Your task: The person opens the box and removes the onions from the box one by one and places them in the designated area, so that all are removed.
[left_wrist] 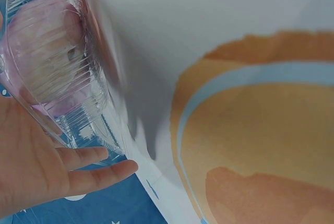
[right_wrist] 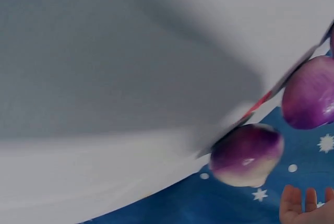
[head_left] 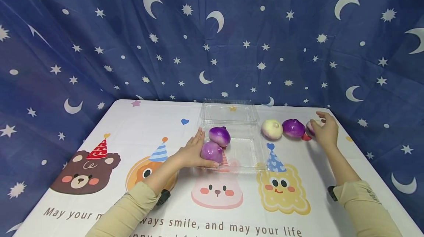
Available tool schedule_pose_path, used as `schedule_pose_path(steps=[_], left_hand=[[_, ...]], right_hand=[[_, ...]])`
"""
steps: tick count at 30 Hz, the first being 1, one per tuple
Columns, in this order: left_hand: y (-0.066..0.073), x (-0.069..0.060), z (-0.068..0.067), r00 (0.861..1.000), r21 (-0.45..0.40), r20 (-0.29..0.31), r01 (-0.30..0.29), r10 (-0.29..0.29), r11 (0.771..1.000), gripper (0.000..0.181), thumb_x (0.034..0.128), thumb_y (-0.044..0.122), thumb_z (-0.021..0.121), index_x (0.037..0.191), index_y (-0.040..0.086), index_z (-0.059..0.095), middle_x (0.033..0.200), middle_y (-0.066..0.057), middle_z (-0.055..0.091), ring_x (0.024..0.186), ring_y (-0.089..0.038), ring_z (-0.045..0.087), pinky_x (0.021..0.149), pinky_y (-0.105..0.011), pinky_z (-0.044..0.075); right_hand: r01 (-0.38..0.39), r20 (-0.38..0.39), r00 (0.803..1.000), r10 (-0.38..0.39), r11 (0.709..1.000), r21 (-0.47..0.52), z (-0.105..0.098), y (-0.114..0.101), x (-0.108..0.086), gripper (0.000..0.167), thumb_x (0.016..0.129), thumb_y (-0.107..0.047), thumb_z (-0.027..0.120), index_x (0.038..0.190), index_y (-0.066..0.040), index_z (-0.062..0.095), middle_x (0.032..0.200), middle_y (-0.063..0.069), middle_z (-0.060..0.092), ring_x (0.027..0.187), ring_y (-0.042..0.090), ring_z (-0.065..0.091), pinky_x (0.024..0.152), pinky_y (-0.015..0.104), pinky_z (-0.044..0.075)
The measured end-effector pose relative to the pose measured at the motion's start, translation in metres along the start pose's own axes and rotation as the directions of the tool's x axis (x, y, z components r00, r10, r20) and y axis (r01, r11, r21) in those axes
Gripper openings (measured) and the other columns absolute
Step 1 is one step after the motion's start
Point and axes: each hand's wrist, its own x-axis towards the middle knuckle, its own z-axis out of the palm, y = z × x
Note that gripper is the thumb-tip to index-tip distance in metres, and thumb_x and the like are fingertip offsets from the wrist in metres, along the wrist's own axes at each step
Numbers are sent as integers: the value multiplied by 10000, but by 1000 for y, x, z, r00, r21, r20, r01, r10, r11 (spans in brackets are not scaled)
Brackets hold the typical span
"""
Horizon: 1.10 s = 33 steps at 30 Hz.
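Note:
A clear plastic clamshell box (head_left: 243, 154) lies with its lid folded back. Two purple onions sit in its left part: a darker onion (head_left: 219, 136) at the back and a paler onion (head_left: 211, 152) in front. My left hand (head_left: 192, 152) rests against the box's left side, fingers extended, thumb along the front edge. In the left wrist view, an onion (left_wrist: 44, 51) shows through the ribbed wall. My right hand (head_left: 327, 130) hovers at a purple-and-white onion (head_left: 310, 128), partly hidden in the head view. The right wrist view shows its fingers apart from that onion (right_wrist: 246, 156).
Right of the box, a whitish onion (head_left: 272, 129) and a deep purple onion (head_left: 293, 128) stand in a row with the one by my right hand. A white cartoon-printed cloth (head_left: 179, 196) covers the table. Behind its back edge hangs a blue star-patterned curtain (head_left: 185, 71).

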Motion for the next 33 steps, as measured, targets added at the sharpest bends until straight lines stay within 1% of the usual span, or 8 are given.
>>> schedule_pose_path(steps=[7, 14, 16, 19, 21, 23, 26, 33], left_hand=[[1, -2, -1, 1000, -10, -3, -8, 8, 1000, 1238, 689, 592, 738, 1514, 44, -4, 1593, -98, -114, 1417, -481, 108, 988, -748, 241], [0, -1, 0, 1000, 2, -3, -8, 8, 1000, 1235, 691, 598, 733, 1515, 47, -4, 1593, -95, -117, 1415, -483, 114, 985, -742, 257], [0, -1, 0, 1000, 7, -3, -8, 8, 1000, 1233, 692, 599, 732, 1516, 50, -5, 1593, -92, -120, 1415, -481, 111, 988, -740, 257], [0, -1, 0, 1000, 8, -3, -7, 7, 1000, 1237, 690, 602, 732, 1515, 52, -7, 1592, -91, -124, 1416, -480, 110, 992, -740, 249], [0, -1, 0, 1000, 7, -2, -5, 5, 1000, 1240, 688, 604, 733, 1516, 53, -8, 1592, -89, -125, 1416, -479, 110, 990, -740, 253], [0, -1, 0, 1000, 6, -1, -3, 3, 1000, 1241, 686, 605, 733, 1516, 54, -8, 1592, -87, -125, 1416, -480, 112, 985, -740, 261], [0, -1, 0, 1000, 2, -2, -1, 1, 1000, 1241, 686, 607, 733, 1516, 55, -6, 1593, -87, -121, 1414, -483, 115, 980, -739, 270], [0, 0, 0, 1000, 6, -6, 1, 0, 1000, 1246, 682, 615, 731, 1517, 55, -6, 1593, -88, -118, 1416, -477, 116, 998, -739, 243]], right_hand=[[66, 4, 998, -66, 997, 40, 11, -22, -7, 365, 889, -52, 562, 1237, 57, 549, 1235, 273, 553, 1125, 425, 524, 918, 510, 430], [131, 72, 987, -141, 983, 129, 23, -48, -15, 358, 894, -39, 580, 1235, 63, 536, 1253, 270, 535, 1132, 420, 517, 918, 521, 449], [153, 97, 981, -168, 978, 145, 26, -55, -17, 361, 897, -44, 582, 1239, 60, 530, 1258, 271, 529, 1131, 423, 515, 905, 469, 467], [182, 139, 969, -205, 970, 158, 31, -66, -21, 366, 901, -64, 593, 1245, 44, 529, 1271, 251, 530, 1123, 405, 523, 856, 291, 476], [208, 169, 957, -235, 965, 159, 35, -74, -23, 376, 904, -77, 598, 1251, 44, 524, 1278, 245, 531, 1116, 400, 527, 826, 281, 471], [228, 199, 945, -261, 958, 172, 39, -81, -26, 388, 902, -84, 606, 1256, 48, 518, 1281, 251, 528, 1110, 406, 526, 836, 342, 496], [243, 235, 929, -285, 951, 190, 44, -91, -31, 411, 898, -94, 618, 1263, 55, 503, 1281, 262, 517, 1111, 424, 517, 863, 536, 483], [236, 251, 922, -294, 942, 238, 52, -117, -46, 467, 879, -121, 655, 1282, 40, 483, 1298, 246, 506, 1140, 424, 514, 890, 573, 471]])
